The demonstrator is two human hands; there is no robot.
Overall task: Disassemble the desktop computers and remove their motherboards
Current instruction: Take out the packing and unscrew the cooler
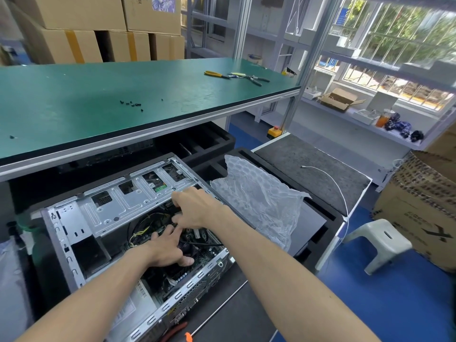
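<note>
An opened desktop computer case [118,233] is lying on its side on a low surface beneath the green workbench [74,99], with its motherboard [197,257] still seated inside. The left hand [167,250] is reaching into the case, fingers spread flat and pressing down among the cables [140,233] and board. Just beside it, the right hand [195,208] is hovering over the drive bracket's edge, fingers loosely curled downward; whether it is gripping anything cannot be told. Bubble wrap [259,201] is sitting crumpled to the right, a white stool [380,243] standing farther off
</note>
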